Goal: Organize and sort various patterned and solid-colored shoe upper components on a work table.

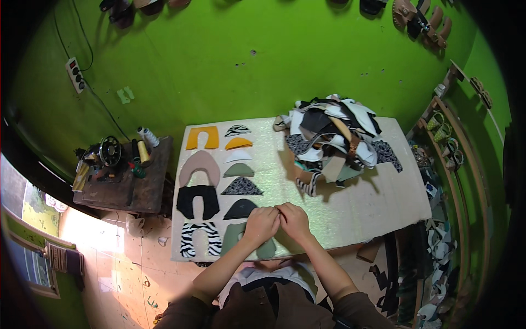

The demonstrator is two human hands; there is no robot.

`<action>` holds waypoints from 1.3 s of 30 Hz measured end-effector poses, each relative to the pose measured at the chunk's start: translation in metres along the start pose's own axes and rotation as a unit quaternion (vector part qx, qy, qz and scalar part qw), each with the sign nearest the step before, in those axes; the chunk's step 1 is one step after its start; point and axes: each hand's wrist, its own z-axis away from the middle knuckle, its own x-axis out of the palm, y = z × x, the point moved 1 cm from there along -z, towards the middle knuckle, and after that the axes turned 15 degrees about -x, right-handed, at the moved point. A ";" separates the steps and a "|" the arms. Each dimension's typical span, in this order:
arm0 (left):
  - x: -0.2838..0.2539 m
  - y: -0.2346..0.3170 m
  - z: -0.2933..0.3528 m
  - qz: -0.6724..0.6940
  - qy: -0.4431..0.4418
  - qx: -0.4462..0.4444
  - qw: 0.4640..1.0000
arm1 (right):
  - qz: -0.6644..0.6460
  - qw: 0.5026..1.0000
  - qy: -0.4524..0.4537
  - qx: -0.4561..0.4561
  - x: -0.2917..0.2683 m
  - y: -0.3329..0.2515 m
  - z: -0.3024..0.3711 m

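My left hand (262, 224) and my right hand (293, 220) meet above the front part of the table, fingers curled and thumbs almost touching. Whatever they pinch, if anything, is too small to make out. A green U-shaped cut piece (232, 239) lies partly hidden beneath my left hand and forearm. Just beyond that hand is a black half-moon piece (239, 209). Farther up the same column come a speckled grey piece (242, 186), a green one (239, 170), a white one (238, 157), a yellow one (239, 143) and a zebra-striped one (238, 130).
Left of these runs a column of U-shaped pieces, including yellow (202, 131), black (186, 201) and zebra-striped (188, 241). A heap of mixed scraps (323, 129) covers the table's far right. A sewing machine (107, 152) stands at left; a wooden rack (455, 181) holds shoes at right.
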 end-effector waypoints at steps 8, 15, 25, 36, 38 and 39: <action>0.012 0.083 -0.095 0.037 0.082 0.059 0.994 | 0.037 0.993 0.096 -0.056 -0.101 0.059 -0.048; 0.021 0.105 -0.154 0.034 0.141 -0.018 0.989 | 0.140 0.972 0.102 -0.156 -0.154 0.103 -0.086; 0.062 0.114 -0.153 0.013 0.126 -0.052 0.991 | 0.182 0.971 0.009 -0.154 -0.150 0.151 -0.056; 0.066 0.101 -0.142 -0.003 0.164 -0.085 0.983 | 0.149 0.973 0.039 -0.174 -0.152 0.156 -0.053; 0.063 0.102 -0.145 -0.011 0.170 -0.085 0.982 | 0.152 0.971 0.047 -0.179 -0.153 0.157 -0.059; 0.062 0.103 -0.146 -0.008 0.171 -0.085 0.982 | 0.170 0.969 0.081 -0.160 -0.154 0.157 -0.063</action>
